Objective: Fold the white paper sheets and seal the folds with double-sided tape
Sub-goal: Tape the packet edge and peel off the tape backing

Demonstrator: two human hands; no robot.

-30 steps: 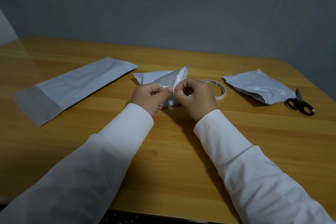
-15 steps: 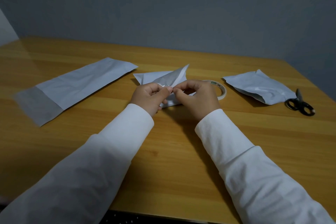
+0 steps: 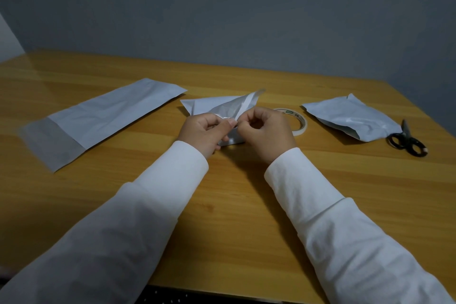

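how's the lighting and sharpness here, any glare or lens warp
Head view: dim, cool light, so the white sheets look grey-blue; soft glare on the table at far left; the hands cast a dark shadow toward the camera; wide-angle bowing bends the table's far edge; the scissors look soft near the right edge.

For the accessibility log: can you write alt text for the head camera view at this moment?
Two hands in white sleeves, left hand and right hand, pinch a strip on a partly folded white sheet over a wooden table. A flat long sheet lies left; a tape roll, a folded sheet and black scissors lie right.
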